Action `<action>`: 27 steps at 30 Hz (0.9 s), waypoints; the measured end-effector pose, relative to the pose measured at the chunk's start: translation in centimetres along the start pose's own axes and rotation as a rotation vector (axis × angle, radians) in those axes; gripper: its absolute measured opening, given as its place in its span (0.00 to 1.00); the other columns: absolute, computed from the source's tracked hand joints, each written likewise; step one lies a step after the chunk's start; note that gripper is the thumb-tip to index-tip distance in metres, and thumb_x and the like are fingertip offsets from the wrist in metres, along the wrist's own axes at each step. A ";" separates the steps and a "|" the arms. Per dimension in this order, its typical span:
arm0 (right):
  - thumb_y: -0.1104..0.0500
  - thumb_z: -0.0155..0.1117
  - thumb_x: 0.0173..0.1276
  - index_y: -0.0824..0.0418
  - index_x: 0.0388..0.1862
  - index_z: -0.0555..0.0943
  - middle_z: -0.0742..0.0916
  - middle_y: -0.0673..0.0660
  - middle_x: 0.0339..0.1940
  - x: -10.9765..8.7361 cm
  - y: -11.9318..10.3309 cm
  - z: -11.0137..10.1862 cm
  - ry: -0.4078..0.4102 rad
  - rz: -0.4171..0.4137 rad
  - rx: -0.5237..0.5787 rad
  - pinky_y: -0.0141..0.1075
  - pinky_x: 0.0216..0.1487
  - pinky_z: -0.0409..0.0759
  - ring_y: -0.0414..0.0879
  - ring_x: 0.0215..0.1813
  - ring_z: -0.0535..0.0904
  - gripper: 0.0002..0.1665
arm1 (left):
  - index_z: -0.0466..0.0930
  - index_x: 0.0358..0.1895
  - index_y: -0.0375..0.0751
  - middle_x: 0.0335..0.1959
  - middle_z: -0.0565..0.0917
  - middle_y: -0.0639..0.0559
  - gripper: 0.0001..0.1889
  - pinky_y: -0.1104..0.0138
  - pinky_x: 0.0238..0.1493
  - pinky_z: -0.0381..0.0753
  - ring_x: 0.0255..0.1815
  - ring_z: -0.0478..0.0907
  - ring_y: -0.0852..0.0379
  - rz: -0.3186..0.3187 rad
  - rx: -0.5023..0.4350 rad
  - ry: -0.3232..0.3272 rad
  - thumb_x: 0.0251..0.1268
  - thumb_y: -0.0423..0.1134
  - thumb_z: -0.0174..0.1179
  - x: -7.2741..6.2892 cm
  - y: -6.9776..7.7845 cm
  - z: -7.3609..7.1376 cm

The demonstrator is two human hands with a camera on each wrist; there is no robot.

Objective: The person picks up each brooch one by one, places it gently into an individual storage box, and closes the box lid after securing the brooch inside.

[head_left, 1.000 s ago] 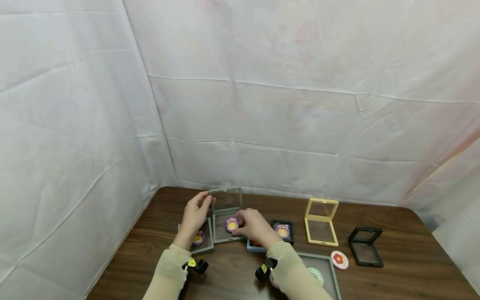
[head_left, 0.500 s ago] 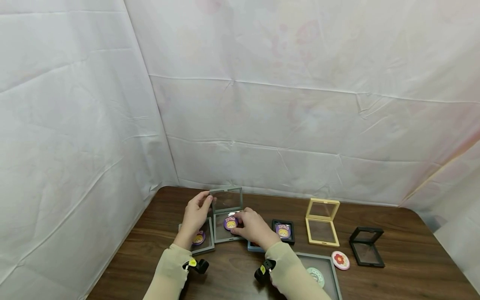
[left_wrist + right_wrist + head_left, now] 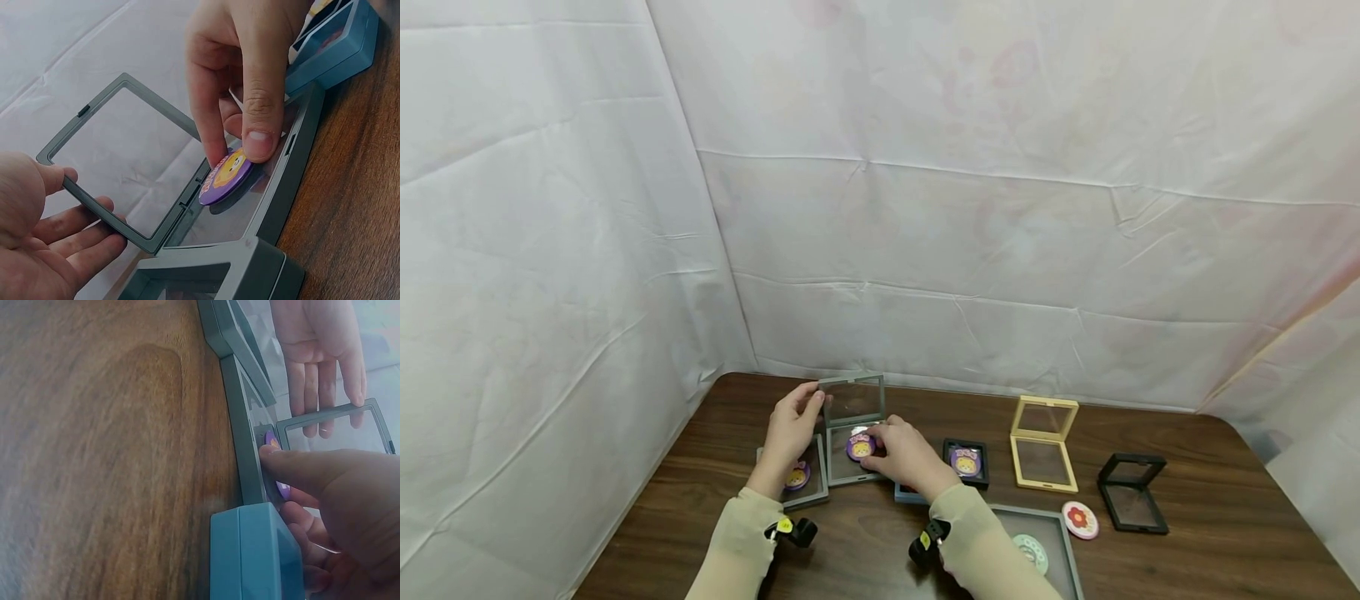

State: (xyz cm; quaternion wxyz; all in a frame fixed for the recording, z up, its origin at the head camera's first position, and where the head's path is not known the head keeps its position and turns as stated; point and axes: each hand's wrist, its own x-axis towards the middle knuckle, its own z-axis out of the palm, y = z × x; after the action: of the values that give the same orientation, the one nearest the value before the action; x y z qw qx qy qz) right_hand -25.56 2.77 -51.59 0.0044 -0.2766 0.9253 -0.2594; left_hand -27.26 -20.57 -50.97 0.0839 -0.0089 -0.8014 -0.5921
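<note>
A grey-green display frame stands hinged open on the wooden table, its lid raised behind its base. My left hand grips the lid's left side, thumb on one face and fingers behind. With thumb and fingers my right hand pinches a round purple button badge with a yellow cartoon face. The badge leans at a tilt, its lower edge close over the base's clear film. In the right wrist view the thumb hides much of the badge.
Left of the base lies another grey frame with a similar badge. A blue frame and a black frame are at the right. Farther right are an open yellow frame, an open black frame, a flower badge and a large grey frame.
The right hand has shifted the purple badge slightly left and back over the base. My left hand stays in place on the lid.
</note>
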 end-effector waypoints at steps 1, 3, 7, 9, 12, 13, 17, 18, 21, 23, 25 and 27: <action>0.52 0.84 0.69 0.66 0.65 0.87 0.83 0.54 0.40 0.0 0.0 0.0 0.000 0.001 0.000 0.39 0.42 0.80 0.40 0.37 0.74 0.30 | 0.81 0.73 0.38 0.58 0.91 0.41 0.19 0.48 0.61 0.87 0.65 0.85 0.39 -0.003 0.000 0.001 0.89 0.42 0.57 0.0 0.0 0.0; 0.52 0.83 0.70 0.66 0.66 0.86 0.83 0.54 0.40 0.0 0.0 -0.1 -0.003 0.004 0.007 0.39 0.42 0.81 0.40 0.37 0.74 0.31 | 0.80 0.73 0.39 0.58 0.91 0.41 0.20 0.48 0.61 0.87 0.64 0.86 0.39 -0.009 0.004 0.002 0.89 0.42 0.57 0.0 0.0 0.0; 0.51 0.79 0.74 0.65 0.69 0.84 0.83 0.54 0.42 -0.2 0.2 -0.4 -0.010 0.013 0.048 0.40 0.43 0.82 0.41 0.39 0.77 0.31 | 0.80 0.74 0.39 0.59 0.91 0.41 0.20 0.48 0.61 0.87 0.63 0.86 0.39 -0.016 0.009 0.000 0.89 0.42 0.57 0.0 0.0 0.0; 0.51 0.76 0.76 0.65 0.69 0.83 0.84 0.55 0.43 -0.3 0.3 -0.7 -0.003 0.018 0.077 0.40 0.43 0.82 0.41 0.39 0.77 0.29 | 0.80 0.74 0.39 0.59 0.91 0.41 0.20 0.48 0.62 0.87 0.63 0.86 0.39 -0.014 0.009 -0.003 0.89 0.43 0.57 -0.1 0.0 0.0; 0.52 0.74 0.79 0.64 0.67 0.84 0.84 0.55 0.44 -0.5 0.5 -1.4 0.022 0.032 0.112 0.40 0.42 0.81 0.42 0.38 0.77 0.25 | 0.80 0.73 0.39 0.59 0.90 0.40 0.20 0.48 0.62 0.87 0.63 0.86 0.39 -0.008 0.008 -0.006 0.89 0.42 0.57 0.0 0.0 -0.1; 0.53 0.74 0.79 0.65 0.65 0.85 0.84 0.56 0.43 -0.6 0.6 -1.7 0.038 0.029 0.121 0.41 0.42 0.81 0.42 0.38 0.77 0.23 | 0.80 0.73 0.39 0.59 0.90 0.39 0.20 0.48 0.62 0.87 0.63 0.86 0.39 -0.007 0.006 -0.006 0.89 0.42 0.57 0.0 0.0 -0.1; 0.55 0.71 0.81 0.65 0.62 0.86 0.84 0.54 0.43 -0.7 0.7 -2.9 0.084 0.047 0.144 0.40 0.42 0.80 0.42 0.38 0.77 0.19 | 0.80 0.74 0.39 0.60 0.90 0.38 0.20 0.47 0.62 0.87 0.63 0.86 0.40 -0.007 0.005 -0.006 0.89 0.43 0.57 -0.1 0.0 -0.1; 0.56 0.70 0.81 0.65 0.61 0.86 0.85 0.54 0.42 -0.6 0.7 -3.1 0.098 0.045 0.151 0.40 0.42 0.81 0.42 0.39 0.78 0.17 | 0.80 0.74 0.39 0.60 0.90 0.38 0.20 0.48 0.62 0.86 0.63 0.86 0.40 -0.006 0.006 -0.007 0.89 0.43 0.57 -0.1 0.0 -0.1; 0.57 0.66 0.84 0.65 0.61 0.86 0.86 0.51 0.43 -0.5 0.7 -3.9 0.124 0.056 0.181 0.40 0.44 0.83 0.43 0.42 0.81 0.16 | 0.81 0.73 0.39 0.60 0.90 0.38 0.20 0.48 0.61 0.87 0.63 0.86 0.40 0.000 0.013 -0.008 0.89 0.43 0.57 -0.1 -0.1 -0.1; 0.59 0.64 0.85 0.67 0.64 0.84 0.88 0.53 0.46 -0.4 0.7 -4.3 0.143 0.054 0.210 0.43 0.48 0.86 0.46 0.45 0.84 0.17 | 0.81 0.72 0.39 0.59 0.90 0.38 0.19 0.48 0.61 0.87 0.63 0.86 0.41 0.005 0.018 -0.008 0.89 0.43 0.57 -0.1 -0.1 -0.1; 0.59 0.62 0.86 0.67 0.71 0.80 0.89 0.58 0.53 -0.2 0.6 -4.7 0.155 0.066 0.232 0.47 0.53 0.87 0.49 0.51 0.86 0.21 | 0.82 0.72 0.39 0.59 0.90 0.39 0.19 0.49 0.61 0.87 0.63 0.86 0.41 0.007 0.027 -0.008 0.89 0.43 0.57 -0.2 -0.1 -0.1; 0.60 0.60 0.87 0.68 0.78 0.75 0.87 0.64 0.61 -0.1 0.5 -4.9 0.171 0.070 0.239 0.51 0.57 0.87 0.54 0.56 0.87 0.26 | 0.81 0.72 0.39 0.59 0.90 0.40 0.19 0.50 0.61 0.87 0.64 0.85 0.41 0.005 0.034 -0.010 0.89 0.43 0.57 -0.2 0.0 -0.2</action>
State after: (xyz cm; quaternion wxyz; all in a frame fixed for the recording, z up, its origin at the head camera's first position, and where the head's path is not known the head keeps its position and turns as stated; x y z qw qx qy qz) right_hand -26.51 5.54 -47.61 -0.0323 -0.2187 0.8938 -0.3902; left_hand -27.01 -20.72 -50.95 0.0814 -0.0122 -0.8118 -0.5782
